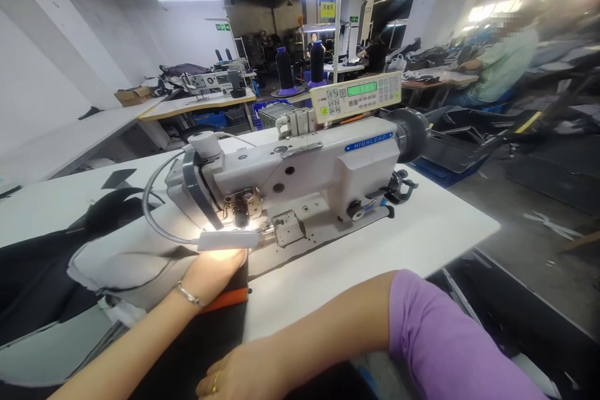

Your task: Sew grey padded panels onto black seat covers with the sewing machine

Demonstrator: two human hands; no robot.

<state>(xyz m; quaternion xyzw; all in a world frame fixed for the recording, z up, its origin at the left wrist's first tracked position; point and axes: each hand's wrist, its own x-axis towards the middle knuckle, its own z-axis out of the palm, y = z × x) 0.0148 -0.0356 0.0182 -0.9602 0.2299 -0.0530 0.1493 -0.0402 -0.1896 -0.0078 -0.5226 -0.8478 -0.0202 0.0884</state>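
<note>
A sewing machine (304,169) marked HIGHLEAD stands on a white table, its needle area lit by a small lamp (228,240). Just under that lamp, my left hand (218,272) rests on the work close to the needle; the lamp and glare hide its fingers. Black fabric (187,344) with an orange strip (227,299) runs from there toward me. Low in the view, my right hand (246,372) is closed on the black fabric, fingers curled, partly cut off by the frame. Grey padded material (122,262) is bunched left of the machine.
A control panel (359,97) and black thread cones (317,64) stand behind the machine. More black cloth (37,269) lies at the left. A dark bin (469,137) stands beyond the table's right side. A person (506,65) sits at the far right.
</note>
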